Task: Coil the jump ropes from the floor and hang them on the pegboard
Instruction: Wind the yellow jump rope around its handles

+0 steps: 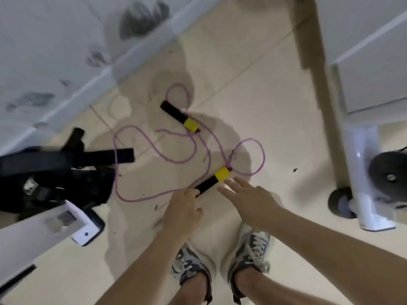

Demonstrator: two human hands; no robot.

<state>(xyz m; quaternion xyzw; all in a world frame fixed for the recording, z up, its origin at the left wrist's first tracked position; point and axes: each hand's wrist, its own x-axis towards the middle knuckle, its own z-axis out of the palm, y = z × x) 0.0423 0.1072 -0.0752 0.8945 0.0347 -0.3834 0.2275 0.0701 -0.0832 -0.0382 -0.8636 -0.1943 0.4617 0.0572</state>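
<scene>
While both arms are stretched down toward the floor (253, 89), the left hand (184, 211) is seen at the black end of the near handle (212, 180), fingers curled against it; whether a firm grip is made cannot be told through the blur. The right hand (246, 194) is held flat and wide, fingers spread, just beside the yellow end of that same handle, nothing held. The purple jump rope (154, 148) is spread loosely on the floor in several loops, one loop lying to the right of the near handle. The far handle (179, 116), black with a yellow end, is lying on the floor apart from the hands, near the wall (55, 40). A black strapped bag (55, 170) is lying at left, crossed by part of the rope. Grey laced sneakers (253, 249) are seen below the hands. A white stand (363, 172) and a dark weight plate (389, 175) are at right.
</scene>
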